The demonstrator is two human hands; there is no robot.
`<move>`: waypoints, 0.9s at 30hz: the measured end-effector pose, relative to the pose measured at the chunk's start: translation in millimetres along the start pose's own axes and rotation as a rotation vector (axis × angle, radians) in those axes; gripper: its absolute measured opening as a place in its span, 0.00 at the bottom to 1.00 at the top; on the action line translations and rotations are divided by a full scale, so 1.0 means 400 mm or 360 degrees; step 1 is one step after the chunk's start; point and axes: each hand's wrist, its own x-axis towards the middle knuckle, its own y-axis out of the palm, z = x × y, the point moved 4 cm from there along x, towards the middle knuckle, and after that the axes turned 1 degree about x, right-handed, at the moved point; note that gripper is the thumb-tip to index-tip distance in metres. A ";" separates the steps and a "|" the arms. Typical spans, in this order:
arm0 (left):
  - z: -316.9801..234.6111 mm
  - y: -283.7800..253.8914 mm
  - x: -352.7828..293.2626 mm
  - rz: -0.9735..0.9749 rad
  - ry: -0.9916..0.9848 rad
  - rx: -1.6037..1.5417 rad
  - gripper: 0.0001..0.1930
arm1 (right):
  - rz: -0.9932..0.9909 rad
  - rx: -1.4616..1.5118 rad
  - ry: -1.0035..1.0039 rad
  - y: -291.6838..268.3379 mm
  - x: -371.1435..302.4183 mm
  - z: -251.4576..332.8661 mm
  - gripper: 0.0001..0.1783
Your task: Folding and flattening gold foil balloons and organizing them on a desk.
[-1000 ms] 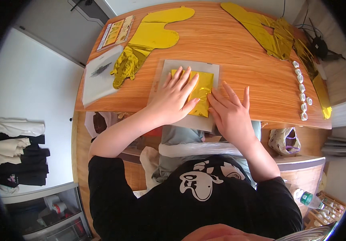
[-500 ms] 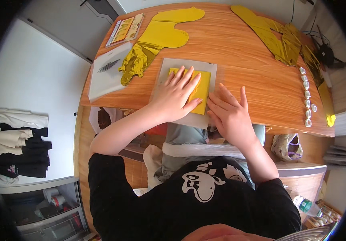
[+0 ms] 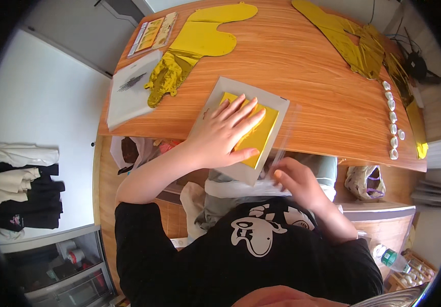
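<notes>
My left hand (image 3: 228,130) lies flat with spread fingers on a folded piece of yellow-gold foil (image 3: 267,130). Under the foil is a grey card (image 3: 219,88), turned at a slant, its lower corner jutting past the table's front edge. A clear plastic sleeve (image 3: 288,128) shows as a thin see-through strip along the card's right side. By its lower end my right hand (image 3: 299,181) is curled, thumb and fingers drawn together at the plastic. Motion blurs the right fingertips somewhat.
A flat gold foil balloon (image 3: 200,38) lies at the left of the wooden table (image 3: 266,56), over a stack of clear bags (image 3: 128,97). Behind is a printed packet (image 3: 152,35). More gold foil (image 3: 343,38) and a row of small white rolls (image 3: 391,105) lie at right.
The card with the foil has turned clockwise and come nearer to me, my left hand staying on it. My right hand has moved down from the card's edge and its fingers have curled.
</notes>
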 end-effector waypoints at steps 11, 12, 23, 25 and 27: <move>-0.075 0.006 0.060 0.0183 0.0259 -0.0064 0.42 | 0.0087 0.1316 -0.0279 0.006 0.047 -0.079 0.11; -0.082 0.004 0.066 0.0178 0.0270 -0.0014 0.42 | 0.0085 0.1315 -0.0283 0.004 0.045 -0.084 0.11; -0.159 -0.004 0.134 0.0194 0.0243 -0.0242 0.41 | 0.0004 0.0859 -0.0319 -0.008 0.030 -0.095 0.17; -0.169 -0.006 0.159 0.0193 0.0124 -0.0230 0.39 | 0.0010 0.0565 -0.0191 -0.045 -0.006 -0.080 0.22; -0.172 -0.011 0.164 0.0225 0.0190 -0.0174 0.38 | 0.0152 -0.0034 -0.0199 -0.122 -0.061 -0.015 0.22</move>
